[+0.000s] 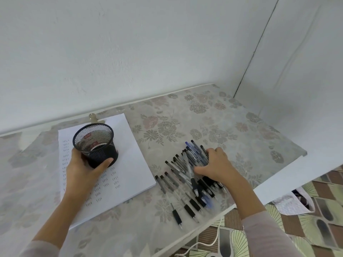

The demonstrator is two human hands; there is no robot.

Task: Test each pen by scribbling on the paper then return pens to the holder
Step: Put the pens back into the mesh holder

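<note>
A black mesh pen holder (96, 143) is tilted toward me above the white paper (130, 164), and my left hand (83, 167) grips its lower part. I see no pens inside it. The paper carries rows of small scribbles down its left and middle. To its right, several pens (183, 175) with clear barrels and black or blue grips lie in a loose heap on the table. My right hand (217, 166) rests flat on the heap's right side, fingers spread over the pens, hiding some of them.
The table (222, 117) has a floral cover and stands in a corner of white walls. Its right and front edges drop to a patterned floor, where a white cable (209, 243) and a sheet (293, 203) lie. A small round knob (92, 116) sits behind the paper.
</note>
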